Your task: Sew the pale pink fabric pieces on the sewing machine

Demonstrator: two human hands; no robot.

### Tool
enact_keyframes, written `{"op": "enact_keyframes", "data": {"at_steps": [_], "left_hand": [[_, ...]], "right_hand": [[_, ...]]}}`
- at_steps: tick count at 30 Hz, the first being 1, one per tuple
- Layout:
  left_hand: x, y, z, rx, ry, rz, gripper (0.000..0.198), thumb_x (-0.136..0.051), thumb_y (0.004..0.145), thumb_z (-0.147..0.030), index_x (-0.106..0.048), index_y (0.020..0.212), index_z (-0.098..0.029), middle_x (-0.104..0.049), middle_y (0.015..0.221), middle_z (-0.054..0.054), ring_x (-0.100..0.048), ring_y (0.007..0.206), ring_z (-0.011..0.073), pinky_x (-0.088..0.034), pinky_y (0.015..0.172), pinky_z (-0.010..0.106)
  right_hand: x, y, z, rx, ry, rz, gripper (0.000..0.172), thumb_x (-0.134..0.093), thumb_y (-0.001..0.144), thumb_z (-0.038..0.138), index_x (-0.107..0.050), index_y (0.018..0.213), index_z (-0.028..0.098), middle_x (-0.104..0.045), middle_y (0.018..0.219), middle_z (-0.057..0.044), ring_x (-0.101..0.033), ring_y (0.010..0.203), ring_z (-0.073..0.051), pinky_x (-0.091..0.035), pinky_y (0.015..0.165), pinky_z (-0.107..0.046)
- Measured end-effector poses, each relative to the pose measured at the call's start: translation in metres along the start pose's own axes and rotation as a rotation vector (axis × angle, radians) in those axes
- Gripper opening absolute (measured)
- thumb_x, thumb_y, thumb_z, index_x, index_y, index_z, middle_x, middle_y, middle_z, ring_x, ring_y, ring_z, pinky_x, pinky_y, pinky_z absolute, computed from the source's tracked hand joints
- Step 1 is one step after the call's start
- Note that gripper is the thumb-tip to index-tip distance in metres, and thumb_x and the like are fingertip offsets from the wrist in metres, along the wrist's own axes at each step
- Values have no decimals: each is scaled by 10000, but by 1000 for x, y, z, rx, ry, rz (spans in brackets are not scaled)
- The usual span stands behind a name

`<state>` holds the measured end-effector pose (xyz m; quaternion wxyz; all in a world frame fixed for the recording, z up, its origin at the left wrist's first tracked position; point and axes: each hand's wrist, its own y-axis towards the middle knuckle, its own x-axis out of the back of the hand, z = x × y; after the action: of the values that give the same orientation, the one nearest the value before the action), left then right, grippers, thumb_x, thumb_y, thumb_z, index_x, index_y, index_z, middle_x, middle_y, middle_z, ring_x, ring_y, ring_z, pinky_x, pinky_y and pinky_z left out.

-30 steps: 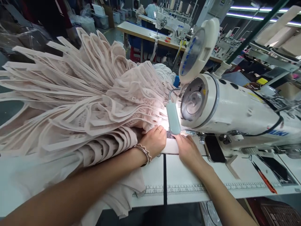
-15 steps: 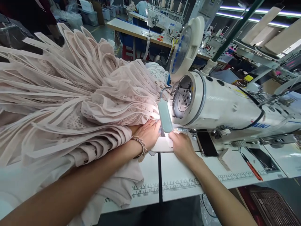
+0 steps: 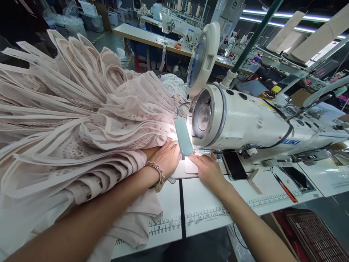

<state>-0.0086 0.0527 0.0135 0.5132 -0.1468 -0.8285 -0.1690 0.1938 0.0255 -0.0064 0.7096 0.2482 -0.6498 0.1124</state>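
My left hand point(image 3: 165, 160), with a scrunchie-like band at the wrist, has its fingers pressed together on the edge of beige lace fabric point(image 3: 131, 123) beside the needle area. Its fingertips fade into the glare behind a pale green lamp point(image 3: 184, 136). From the other side my right hand point(image 3: 208, 168) reaches in, fingers stretched out flat on the bed of the sewing machine point(image 3: 242, 116). A small pale flat piece point(image 3: 191, 167) shows below those fingers. The needle itself is hidden by the lamp and hands.
A phone point(image 3: 234, 165), a pale angled block point(image 3: 255, 181) and orange-handled tweezers point(image 3: 285, 187) lie to the right. The white table point(image 3: 167, 203) bears a printed ruler along its front. Thread cones point(image 3: 313, 34) stand behind the machine. Bunched fabric crowds the left side.
The whole view has shifted slightly left. My right fingers, earlier pinching the pale piece, now stretch out flat above it. The disc inside the machine's head has become blurred.
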Motion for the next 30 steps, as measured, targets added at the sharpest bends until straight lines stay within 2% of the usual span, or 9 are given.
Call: {"op": "enact_keyframes", "data": {"at_steps": [3,6,13,19,25,30], "left_hand": [[2,-1,-3,29,-27,-3,255,-360,871,-114,-549,1028,-183,-631,1150,94,-586,1082,222,-485,912,342],[1,-1,-4,31,-41,-23,277,-350,843,-78,-549,1001,-186,-648,1069,82,-599,1030,222,-480,918,352],[2,0,-5,4,-15,-5,232,-380,790,-55,-549,880,-185,-627,951,84,-596,957,233,-484,876,359],[6,0,-7,-22,-4,4,236,-387,764,-55,-550,871,-188,-620,903,78,-594,953,236,-479,875,359],[2,1,-4,-19,-9,-25,240,-392,764,-66,-555,886,-193,-621,908,78,-596,953,238,-476,869,355],[-1,1,-2,0,-42,-41,245,-387,784,-79,-558,908,-202,-621,879,66,-601,914,234,-477,857,359]], "right_hand": [[-2,0,-1,-24,40,-12,592,-351,808,-1,-641,1257,252,-710,1132,-54,-612,1050,-229,-403,1016,-424],[-2,1,0,-39,48,-6,579,-343,822,8,-645,1255,245,-705,1151,-60,-604,1074,-239,-400,1016,-431],[9,5,10,-116,26,172,573,-373,828,11,-599,1309,227,-630,1296,-80,-614,1068,-261,-401,1014,-446],[13,8,15,-154,10,255,581,-366,852,29,-542,1368,228,-586,1350,-99,-616,1071,-285,-292,1090,-562],[18,9,18,-185,22,299,561,-336,891,58,-504,1397,231,-584,1343,-106,-611,1082,-292,-338,1058,-544],[20,11,18,-188,24,311,557,-326,894,59,-497,1395,232,-615,1285,-110,-620,1032,-284,-425,959,-461]]}}
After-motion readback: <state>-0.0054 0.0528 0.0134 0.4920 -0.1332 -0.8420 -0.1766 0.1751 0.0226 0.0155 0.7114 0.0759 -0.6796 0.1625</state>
